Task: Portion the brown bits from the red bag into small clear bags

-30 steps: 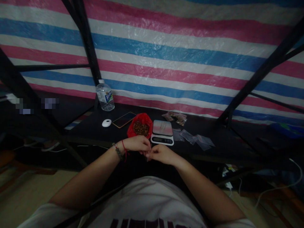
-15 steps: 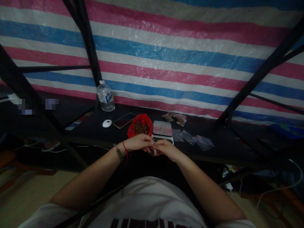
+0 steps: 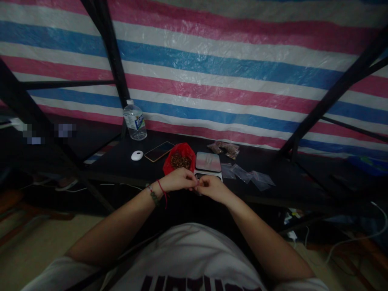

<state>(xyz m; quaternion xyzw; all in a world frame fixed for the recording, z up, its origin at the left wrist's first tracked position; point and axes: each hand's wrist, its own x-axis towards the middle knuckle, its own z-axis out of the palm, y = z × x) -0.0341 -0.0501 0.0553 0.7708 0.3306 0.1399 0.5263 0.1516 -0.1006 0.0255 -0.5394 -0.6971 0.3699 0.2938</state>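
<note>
My left hand (image 3: 181,179) and my right hand (image 3: 212,188) meet at the table's front edge, both with fingers pinched. Between their fingertips is a small clear plastic bag (image 3: 197,193), mostly covered by the fingers; its contents are hard to make out. Just beyond my left hand sits an open red bag (image 3: 189,152) of brown, nut-like or seed-like pieces (image 3: 181,161). A small digital scale (image 3: 208,161) lies behind my hands, its plate bare. Flat clear zip bags (image 3: 241,173) lie to its right. Filled small bags (image 3: 232,150) rest farther back.
A clear plastic bottle (image 3: 135,122) stands at the back left of the black table (image 3: 118,161). Near it lie a phone (image 3: 159,151) and a white rounded device (image 3: 137,155). Dark metal posts (image 3: 113,60) rise at both sides, before a striped plastic sheet (image 3: 212,72).
The fingers have shifted slightly along the small bag, which shows less now. The whole view has tilted a little; the things on the table stay in place.
</note>
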